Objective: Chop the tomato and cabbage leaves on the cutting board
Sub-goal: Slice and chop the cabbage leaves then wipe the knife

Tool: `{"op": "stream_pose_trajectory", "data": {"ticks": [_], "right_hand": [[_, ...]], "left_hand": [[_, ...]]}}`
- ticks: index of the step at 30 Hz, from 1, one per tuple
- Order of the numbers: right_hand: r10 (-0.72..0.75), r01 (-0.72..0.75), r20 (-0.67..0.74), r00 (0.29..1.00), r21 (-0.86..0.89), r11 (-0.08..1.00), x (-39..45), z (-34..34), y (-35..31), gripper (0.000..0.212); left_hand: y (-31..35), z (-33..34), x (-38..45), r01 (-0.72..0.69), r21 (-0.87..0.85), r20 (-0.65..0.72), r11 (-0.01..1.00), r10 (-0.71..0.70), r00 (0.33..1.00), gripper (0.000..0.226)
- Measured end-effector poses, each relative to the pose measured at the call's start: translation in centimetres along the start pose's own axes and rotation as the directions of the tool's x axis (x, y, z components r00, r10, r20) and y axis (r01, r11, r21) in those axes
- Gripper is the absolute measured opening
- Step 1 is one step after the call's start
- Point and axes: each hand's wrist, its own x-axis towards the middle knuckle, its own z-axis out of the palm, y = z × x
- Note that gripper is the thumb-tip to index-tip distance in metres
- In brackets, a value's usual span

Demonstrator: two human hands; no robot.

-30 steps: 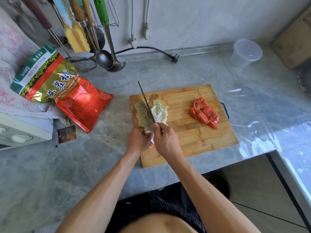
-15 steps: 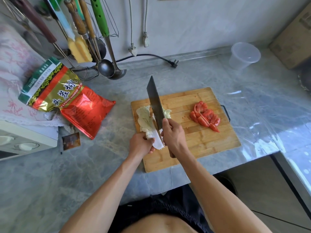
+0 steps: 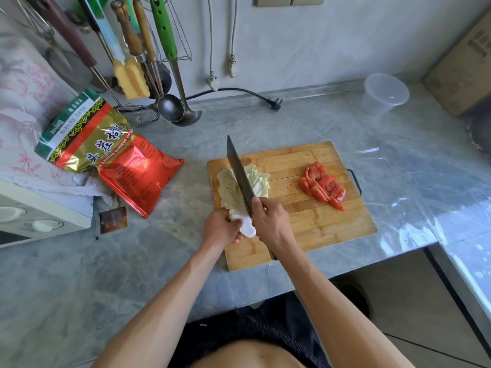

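Note:
A wooden cutting board (image 3: 318,229) lies on the grey marble counter. Pale green cabbage leaves (image 3: 231,187) lie on its left part, their white stalk end pointing toward me. My left hand (image 3: 221,228) grips that white stalk end at the board's left edge. My right hand (image 3: 271,221) grips the handle of a cleaver (image 3: 240,176), whose dark blade runs lengthwise over the middle of the leaves, tip pointing away. Chopped red tomato pieces (image 3: 322,185) sit in a heap on the board's right part.
A red and gold food bag (image 3: 111,155) lies left of the board, with a small dark packet (image 3: 113,219) nearby. Ladles and utensils (image 3: 170,107) hang at the back wall. A clear plastic tub (image 3: 384,94) stands back right. A black plug (image 3: 275,103) lies behind the board.
The cleaver rose from a thin edge-on line to show its broad side, then came back down along the cabbage. My left hand kept hold of the stalk end.

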Motion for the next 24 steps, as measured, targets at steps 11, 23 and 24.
{"op": "stream_pose_trajectory", "data": {"ticks": [11,23,24], "right_hand": [[-0.042,0.04,-0.045,0.998,-0.042,0.998,2.6,0.6,-1.9,0.041],[-0.071,0.071,0.0,0.997,-0.007,0.997,3.8,1.5,-2.8,0.043],[-0.086,0.086,-0.008,0.996,0.018,0.996,3.6,1.1,-2.7,0.044]], "left_hand": [[-0.1,-0.1,0.2,-0.017,0.029,-0.005,0.999,0.018,1.0,0.01],[-0.2,-0.5,0.2,-0.009,0.011,0.056,1.0,0.008,0.998,0.017],[0.0,-0.7,0.4,-0.008,0.018,0.064,1.0,0.006,0.998,0.019]]}}
